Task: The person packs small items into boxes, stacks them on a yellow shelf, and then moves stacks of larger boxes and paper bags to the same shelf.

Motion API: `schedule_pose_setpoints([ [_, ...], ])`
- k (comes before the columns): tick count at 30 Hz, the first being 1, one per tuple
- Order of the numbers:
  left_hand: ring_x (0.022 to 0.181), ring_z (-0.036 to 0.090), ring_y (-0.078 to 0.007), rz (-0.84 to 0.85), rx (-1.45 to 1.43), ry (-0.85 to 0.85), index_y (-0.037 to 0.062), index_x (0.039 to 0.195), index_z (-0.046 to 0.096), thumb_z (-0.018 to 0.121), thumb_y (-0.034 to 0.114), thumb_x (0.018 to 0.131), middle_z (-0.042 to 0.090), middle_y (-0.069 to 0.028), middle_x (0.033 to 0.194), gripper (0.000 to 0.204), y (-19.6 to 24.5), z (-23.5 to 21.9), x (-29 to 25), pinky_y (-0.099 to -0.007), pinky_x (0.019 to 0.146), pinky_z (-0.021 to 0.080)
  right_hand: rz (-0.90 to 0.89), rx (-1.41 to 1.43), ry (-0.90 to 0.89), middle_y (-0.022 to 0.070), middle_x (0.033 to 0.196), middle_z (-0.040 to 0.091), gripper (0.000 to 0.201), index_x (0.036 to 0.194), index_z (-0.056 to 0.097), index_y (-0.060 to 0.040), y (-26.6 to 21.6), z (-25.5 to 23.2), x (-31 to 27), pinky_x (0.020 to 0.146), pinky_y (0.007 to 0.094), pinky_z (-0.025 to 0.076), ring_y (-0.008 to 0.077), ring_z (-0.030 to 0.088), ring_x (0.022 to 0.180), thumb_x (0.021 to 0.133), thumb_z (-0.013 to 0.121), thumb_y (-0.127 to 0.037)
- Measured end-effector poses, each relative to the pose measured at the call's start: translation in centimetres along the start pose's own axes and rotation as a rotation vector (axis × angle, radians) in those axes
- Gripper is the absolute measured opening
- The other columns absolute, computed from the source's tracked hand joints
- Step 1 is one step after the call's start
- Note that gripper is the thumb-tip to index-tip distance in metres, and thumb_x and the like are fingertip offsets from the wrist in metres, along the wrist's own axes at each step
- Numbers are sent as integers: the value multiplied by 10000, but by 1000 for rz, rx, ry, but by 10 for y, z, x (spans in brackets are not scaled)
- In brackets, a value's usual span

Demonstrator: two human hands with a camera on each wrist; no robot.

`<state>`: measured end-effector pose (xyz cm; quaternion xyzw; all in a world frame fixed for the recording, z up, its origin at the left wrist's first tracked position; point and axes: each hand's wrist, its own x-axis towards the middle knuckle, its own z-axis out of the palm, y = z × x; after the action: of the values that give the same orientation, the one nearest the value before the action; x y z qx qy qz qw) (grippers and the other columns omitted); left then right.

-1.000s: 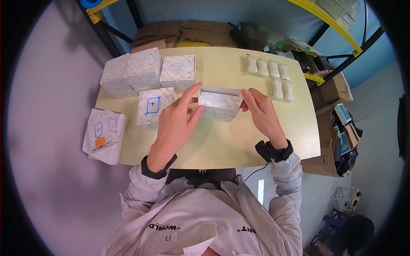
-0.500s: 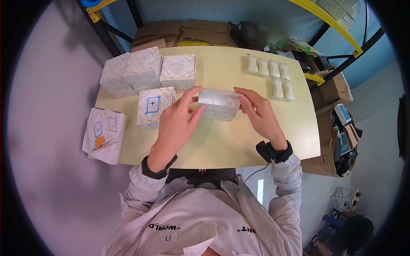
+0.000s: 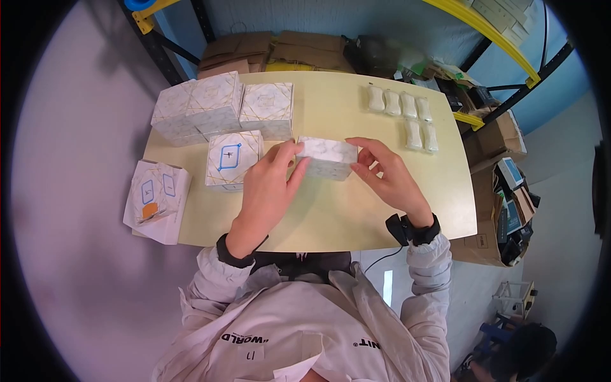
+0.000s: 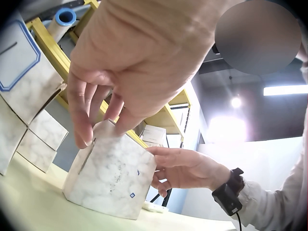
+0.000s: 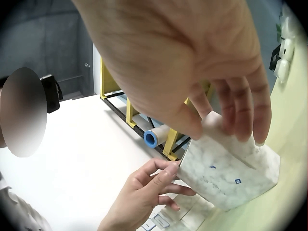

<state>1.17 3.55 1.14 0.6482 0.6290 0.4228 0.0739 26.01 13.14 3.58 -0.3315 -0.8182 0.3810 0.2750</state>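
A white marbled cardboard box stands on its side at the middle of the table between both hands, its top face closed over. My left hand grips the box's left end, thumb on the near side and fingers at the far edge. Across from it, my right hand holds the right end between thumb and fingers. Small blue marks show on the box's broad side in the left wrist view. Just left of the hands sits another marbled box with a blue-framed number 4 on top.
Several marbled boxes with gold lines stand at the back left. An opened box with blue marks and an orange patch lies at the front left. Several small white wrapped packets lie at the back right. A carton stands beside the table.
The box's top flap has folded down, so its open top is now covered. My right fingers have shifted along the right end, and my left fingers have moved slightly nearer the box's left edge.
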Motion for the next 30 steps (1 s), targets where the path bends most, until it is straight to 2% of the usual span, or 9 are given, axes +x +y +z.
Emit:
schedule_pose_setpoints([
  [4, 794, 747, -332, 16, -84, 37, 15, 1234, 611, 722, 115, 1041, 762, -167, 1146, 244, 1, -1, 1, -429, 690, 584, 3, -29, -6, 48, 1015, 692, 429, 1447, 633, -60, -4, 0, -3, 761, 291, 558, 145, 680, 906, 1028, 722, -35],
  [6, 797, 746, -337, -4, -113, 29, 16, 1261, 602, 710, 104, 1047, 754, -176, 1143, 256, -4, 2, 1, -434, 693, 585, 6, 56, 19, 153, 1129, 731, 401, 1374, 657, -24, -5, 3, -2, 746, 346, 620, 220, 753, 878, 986, 756, -42],
  [11, 775, 736, -362, -28, -140, 9, 24, 1320, 577, 694, 101, 1058, 734, -198, 1130, 297, 0, -8, 0, -455, 697, 583, 6, 12, -36, 138, 1065, 749, 437, 1349, 658, -10, -13, 6, -8, 800, 346, 644, 210, 767, 893, 929, 781, -14],
  [14, 870, 729, -386, -59, -162, -51, 27, 1300, 595, 697, 95, 1046, 728, -195, 1129, 282, 4, -20, -8, -473, 756, 580, -78, -72, -27, 128, 1067, 756, 470, 1337, 656, 1, -17, 12, -12, 826, 336, 646, 208, 762, 907, 887, 790, 21],
  [16, 1053, 726, -342, 44, 5, -22, 38, 1324, 642, 730, 81, 1013, 730, -170, 1214, 326, 2, -30, -13, -447, 911, 582, -147, -131, -10, 134, 1103, 757, 478, 1324, 653, 4, -18, 19, -14, 827, 337, 644, 223, 765, 923, 867, 794, 32],
  [18, 1116, 699, -357, 81, 46, -45, 39, 1314, 656, 741, 70, 983, 729, -160, 1221, 344, -2, -41, -15, -462, 969, 553, -323, -299, 17, 142, 1205, 742, 481, 1289, 642, -3, -19, 25, -14, 810, 359, 640, 282, 766, 973, 834, 793, 36],
  [21, 1221, 652, -368, 124, 127, -99, 38, 1295, 682, 757, 60, 939, 720, -138, 1260, 364, -9, -52, -22, -478, 1067, 500, -417, -467, -37, 157, 1295, 691, 446, 1287, 605, -1, -18, 32, -14, 811, 416, 644, 337, 739, 1064, 860, 733, 10],
  [28, 1400, 548, -327, 203, 244, -153, 45, 1304, 705, 791, 93, 915, 661, -97, 1435, 402, -23, -54, -34, -474, 1170, 433, -441, -607, -174, 202, 1400, 629, 353, 1257, 605, 10, -10, 58, -17, 820, 416, 645, 352, 713, 1156, 907, 653, 9],
  [30, 1401, 543, -329, 200, 241, -142, 33, 1286, 708, 804, 98, 898, 671, -97, 1402, 405, -25, -51, -35, -486, 1174, 427, -396, -590, -228, 207, 1396, 631, 386, 1278, 626, 21, -10, 62, -15, 835, 408, 646, 356, 705, 1169, 894, 665, 7],
])
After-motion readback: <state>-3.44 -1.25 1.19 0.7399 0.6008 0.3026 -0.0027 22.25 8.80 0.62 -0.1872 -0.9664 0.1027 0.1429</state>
